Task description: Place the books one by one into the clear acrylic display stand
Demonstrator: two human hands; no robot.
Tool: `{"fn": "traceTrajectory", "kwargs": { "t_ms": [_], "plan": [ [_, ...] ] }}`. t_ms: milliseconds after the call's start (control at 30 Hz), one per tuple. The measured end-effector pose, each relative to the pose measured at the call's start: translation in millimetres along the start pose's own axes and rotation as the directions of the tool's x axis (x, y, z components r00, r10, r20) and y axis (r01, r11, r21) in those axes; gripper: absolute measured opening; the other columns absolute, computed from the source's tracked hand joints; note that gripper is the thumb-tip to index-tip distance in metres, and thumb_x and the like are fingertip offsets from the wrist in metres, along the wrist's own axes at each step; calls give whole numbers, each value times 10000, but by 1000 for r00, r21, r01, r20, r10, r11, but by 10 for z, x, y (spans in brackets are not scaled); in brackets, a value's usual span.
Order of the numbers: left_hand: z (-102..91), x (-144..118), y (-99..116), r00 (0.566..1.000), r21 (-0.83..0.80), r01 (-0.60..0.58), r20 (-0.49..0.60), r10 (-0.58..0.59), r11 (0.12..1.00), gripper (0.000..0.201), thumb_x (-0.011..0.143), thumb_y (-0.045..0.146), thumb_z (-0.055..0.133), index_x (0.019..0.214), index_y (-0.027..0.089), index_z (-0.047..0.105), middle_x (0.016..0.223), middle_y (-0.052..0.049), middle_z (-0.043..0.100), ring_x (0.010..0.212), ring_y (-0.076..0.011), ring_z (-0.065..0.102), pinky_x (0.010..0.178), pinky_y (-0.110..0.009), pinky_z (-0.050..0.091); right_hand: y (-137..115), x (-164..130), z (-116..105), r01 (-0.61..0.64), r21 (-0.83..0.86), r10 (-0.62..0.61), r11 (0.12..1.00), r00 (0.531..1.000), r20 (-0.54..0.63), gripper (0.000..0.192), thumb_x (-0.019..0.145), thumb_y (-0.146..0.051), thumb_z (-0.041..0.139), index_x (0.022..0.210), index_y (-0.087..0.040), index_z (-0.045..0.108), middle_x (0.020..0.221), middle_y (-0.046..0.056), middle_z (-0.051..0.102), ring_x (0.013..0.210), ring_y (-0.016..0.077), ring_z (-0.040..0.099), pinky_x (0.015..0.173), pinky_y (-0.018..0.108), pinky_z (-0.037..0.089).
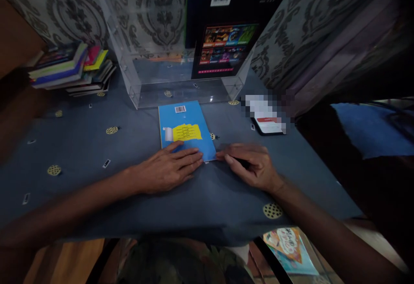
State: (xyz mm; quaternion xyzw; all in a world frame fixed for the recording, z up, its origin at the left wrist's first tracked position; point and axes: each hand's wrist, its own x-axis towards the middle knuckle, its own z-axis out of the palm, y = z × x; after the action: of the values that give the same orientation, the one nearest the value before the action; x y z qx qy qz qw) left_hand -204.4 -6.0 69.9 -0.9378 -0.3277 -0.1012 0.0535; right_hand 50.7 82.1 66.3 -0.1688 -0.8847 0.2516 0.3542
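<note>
Head view: thin blue paperback booklet (186,128) lies back cover up mid-table on the dark blue cloth-covered table (80,146), before a clear acrylic box (174,59). Left hand (168,169) lies flat, fingers spread, on its near edge. Right hand (252,165), fingers loosely curled, touches its near right corner, seemingly steadying it.

This looks like a room in a home, though the dim view leaves that uncertain: grey damask-patterned wallpaper (158,12), a table under a blue-grey cloth with yellow dotted motifs (80,150), and a stack of colourful thin books (71,70) in the corner.
</note>
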Motion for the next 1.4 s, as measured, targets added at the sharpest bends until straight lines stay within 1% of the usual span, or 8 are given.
{"fn": "traceTrajectory", "kwargs": {
  "t_ms": [333,600,667,733,800,900,1100,1400],
  "plan": [
    [-186,-554,69,995,101,36,-94,-26,994,299,1020,158,480,1280,43,574,1263,-157,698,1174,-263,661,1012,-446,526,37,12,20,58,-16,-59,998,998,-28,190,959,-178,548,877,-217,716,759,31,755,690,169,730,633,266,573],
    [-201,-668,109,974,74,114,-206,-97,991,275,976,131,555,1243,72,582,1105,-116,738,1030,-210,697,940,-380,582,-90,75,84,199,-179,-206,964,978,-22,150,925,-122,575,950,-199,702,722,26,737,638,166,695,630,295,580],
    [-190,-664,109,972,65,115,-214,-99,991,269,977,139,554,1240,87,583,1098,-108,736,1025,-202,694,937,-373,584,-216,125,185,272,-193,-269,943,962,43,158,930,-131,578,1013,-175,705,819,50,769,735,174,722,721,311,604],
    [-176,-665,108,970,55,116,-221,-102,992,254,974,137,553,1221,85,590,1087,-115,735,1018,-205,692,932,-374,585,-362,171,328,334,-178,-305,926,937,171,221,963,-168,554,1134,-125,689,1052,106,779,977,198,730,884,342,602],
    [-161,-673,107,967,49,120,-231,-106,992,207,966,128,553,1159,84,611,1072,-127,734,1000,-216,693,927,-386,584,-488,193,488,358,-183,-289,915,903,318,352,1002,-244,522,1282,-57,623,1300,165,689,1244,240,629,1044,388,542],
    [-149,-689,111,965,35,134,-231,-122,990,136,957,125,553,1061,103,638,1059,-131,735,971,-222,697,925,-398,582,-575,162,679,331,-217,-203,918,865,459,549,1019,-350,503,1427,17,483,1496,226,504,1444,289,423,1171,442,424],
    [-158,-698,114,965,-16,151,-215,-151,988,275,954,113,554,1222,62,589,1090,-141,731,1004,-229,691,921,-395,584,-481,-35,704,286,-269,-133,920,871,472,650,1029,-358,477,1551,-22,286,1607,199,331,1540,264,149,1234,459,314],
    [-120,-732,88,963,-96,178,-186,-193,979,330,972,141,546,1299,106,577,1279,-155,678,1267,-255,604,1054,-452,541,-297,-307,342,149,-425,0,893,943,332,720,1049,-302,426,1615,-164,2,1582,142,405,1510,245,266,1182,483,412]
  ]
}}
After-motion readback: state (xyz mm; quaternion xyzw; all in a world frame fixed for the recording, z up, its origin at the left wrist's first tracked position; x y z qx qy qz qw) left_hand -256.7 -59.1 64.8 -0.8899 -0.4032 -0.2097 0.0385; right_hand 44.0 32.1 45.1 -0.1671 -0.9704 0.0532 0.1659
